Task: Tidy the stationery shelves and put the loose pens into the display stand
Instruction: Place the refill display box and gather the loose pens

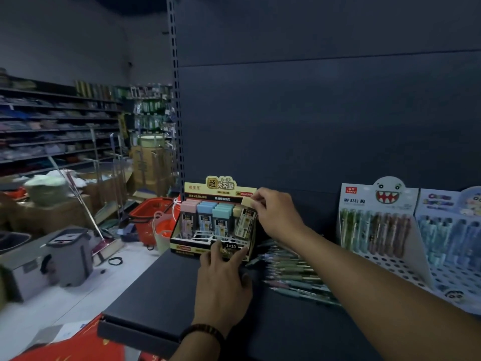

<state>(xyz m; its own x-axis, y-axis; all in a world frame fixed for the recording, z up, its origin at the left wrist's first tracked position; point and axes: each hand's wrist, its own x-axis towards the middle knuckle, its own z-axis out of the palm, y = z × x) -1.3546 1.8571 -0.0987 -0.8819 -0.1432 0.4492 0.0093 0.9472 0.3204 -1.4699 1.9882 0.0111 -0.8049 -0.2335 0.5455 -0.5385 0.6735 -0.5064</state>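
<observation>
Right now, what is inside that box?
The box holds pink, blue, teal and yellow cases; the right hand pinches a yellow case. The left hand hides part of its front.

Shelf (169, 295), refill box (182, 239), loose pens (291, 274), white stand (377, 225), blue stand (450, 230)

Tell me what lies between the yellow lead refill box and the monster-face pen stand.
Loose pens lie heaped on the shelf there, as the head view shows.
</observation>
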